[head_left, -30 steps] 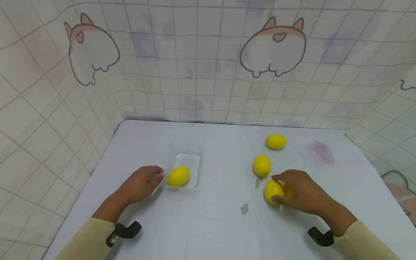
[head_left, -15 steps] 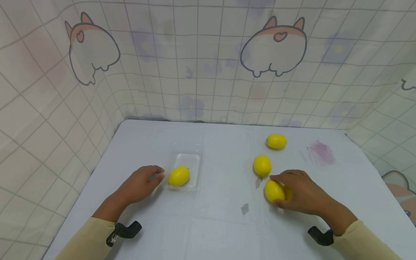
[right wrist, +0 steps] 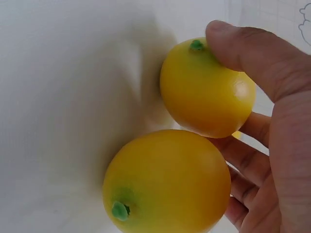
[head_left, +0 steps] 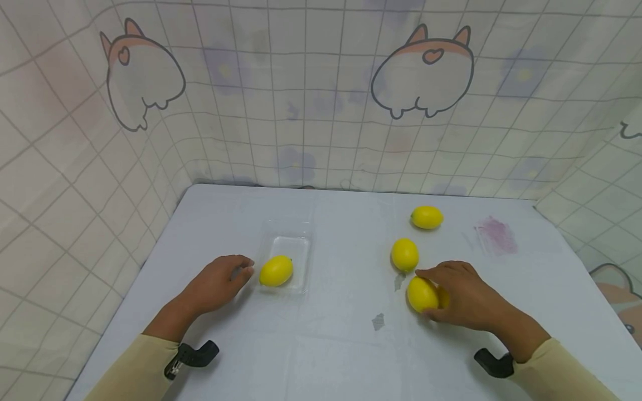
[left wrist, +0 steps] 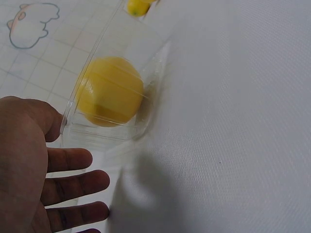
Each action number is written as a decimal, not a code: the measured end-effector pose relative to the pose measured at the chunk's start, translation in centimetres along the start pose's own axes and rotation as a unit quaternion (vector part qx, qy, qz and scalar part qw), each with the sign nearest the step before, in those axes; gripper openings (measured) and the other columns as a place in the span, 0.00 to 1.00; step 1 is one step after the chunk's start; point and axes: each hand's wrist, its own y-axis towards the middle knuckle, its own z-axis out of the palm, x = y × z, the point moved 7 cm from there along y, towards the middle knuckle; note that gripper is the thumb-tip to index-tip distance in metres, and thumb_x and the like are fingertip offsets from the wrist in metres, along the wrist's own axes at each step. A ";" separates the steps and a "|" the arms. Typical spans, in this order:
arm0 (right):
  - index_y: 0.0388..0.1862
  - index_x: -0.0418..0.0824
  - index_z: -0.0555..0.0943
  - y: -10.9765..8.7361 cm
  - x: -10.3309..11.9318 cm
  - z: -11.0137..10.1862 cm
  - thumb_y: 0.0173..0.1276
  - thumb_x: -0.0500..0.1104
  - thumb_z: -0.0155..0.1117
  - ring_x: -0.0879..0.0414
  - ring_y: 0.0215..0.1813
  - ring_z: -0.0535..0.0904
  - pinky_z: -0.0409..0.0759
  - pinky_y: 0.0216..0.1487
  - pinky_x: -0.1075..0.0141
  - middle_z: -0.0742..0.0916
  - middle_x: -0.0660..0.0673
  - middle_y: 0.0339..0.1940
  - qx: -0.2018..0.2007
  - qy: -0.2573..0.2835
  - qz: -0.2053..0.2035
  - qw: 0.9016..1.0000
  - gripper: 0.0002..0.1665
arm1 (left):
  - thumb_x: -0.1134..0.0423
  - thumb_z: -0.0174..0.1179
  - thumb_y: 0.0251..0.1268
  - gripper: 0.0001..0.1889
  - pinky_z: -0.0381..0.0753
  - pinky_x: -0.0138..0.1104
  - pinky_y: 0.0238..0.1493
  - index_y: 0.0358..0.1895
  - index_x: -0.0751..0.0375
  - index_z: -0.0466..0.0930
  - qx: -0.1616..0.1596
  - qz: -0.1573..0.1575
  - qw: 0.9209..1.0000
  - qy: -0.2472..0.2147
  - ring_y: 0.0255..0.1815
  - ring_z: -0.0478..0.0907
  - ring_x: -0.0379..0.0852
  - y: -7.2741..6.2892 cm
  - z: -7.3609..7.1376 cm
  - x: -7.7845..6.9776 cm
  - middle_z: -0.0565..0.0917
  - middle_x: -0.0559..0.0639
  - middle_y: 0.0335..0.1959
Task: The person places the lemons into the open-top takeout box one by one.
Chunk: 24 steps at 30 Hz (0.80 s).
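Note:
My right hand [head_left: 468,295] pinches a yellow lemon [head_left: 421,294] between thumb and fingers, low over the table at right. Green stem tips show on two lemons in the right wrist view: the pinched one [right wrist: 209,92] under the thumb, and another lemon [right wrist: 167,179] beside it, nearer the wrist and mostly covered by the hand in the head view. At left, a clear plastic container [head_left: 299,250] holds one lemon [head_left: 276,271]. Beside its left wall is my left hand [head_left: 217,284], fingers loosely extended, with the thumb right at the rim in the left wrist view.
Beyond the right hand lie two more lemons, a nearer one [head_left: 404,255] and a farther one [head_left: 427,218]. A pink stain [head_left: 495,235] and grey patches [head_left: 378,321] mark the white table. A checked curtain [head_left: 321,111] surrounds its back and sides.
The right thumb and fingers have shifted slightly around the lemon, which has moved very little. My left hand and the container have stayed in place.

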 end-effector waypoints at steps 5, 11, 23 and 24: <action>0.68 0.43 0.80 0.2 -0.1 0.2 0.50 0.59 0.85 0.38 0.66 0.71 0.59 0.71 0.37 0.85 0.46 0.60 -0.003 0.007 0.012 1.000 0.48 | 0.52 0.53 0.81 0.21 0.70 0.59 0.68 0.63 0.64 0.79 -0.001 -0.001 1.000 0.001 0.68 0.72 0.63 0.0 0.1 0.2 0.80 0.60 0.64; 0.66 0.46 0.81 0.3 -0.2 0.1 0.49 0.63 0.84 0.36 0.68 0.68 0.65 0.68 0.33 0.84 0.45 0.59 0.000 0.022 0.040 0.999 0.48 | 0.52 0.53 0.81 0.21 0.70 0.59 0.68 0.63 0.64 0.79 -0.002 -0.001 1.000 0.000 0.68 0.72 0.63 0.0 0.0 0.2 0.80 0.59 0.64; 0.67 0.47 0.81 0.7 0.1 0.1 0.50 0.69 0.81 0.42 0.59 0.76 0.76 0.61 0.42 0.85 0.46 0.56 -0.041 0.002 0.017 0.999 0.49 | 0.53 0.53 0.81 0.20 0.70 0.58 0.68 0.63 0.65 0.80 -0.005 0.003 1.000 -0.002 0.68 0.73 0.62 -0.1 -0.1 -0.1 0.80 0.59 0.63; 0.67 0.47 0.80 0.8 0.2 0.1 0.50 0.68 0.81 0.43 0.59 0.77 0.76 0.61 0.42 0.85 0.46 0.56 -0.044 0.001 0.014 0.999 0.49 | 0.53 0.53 0.81 0.20 0.70 0.58 0.68 0.63 0.64 0.80 -0.005 0.002 1.000 -0.001 0.68 0.73 0.62 -0.1 -0.1 -0.1 0.81 0.59 0.63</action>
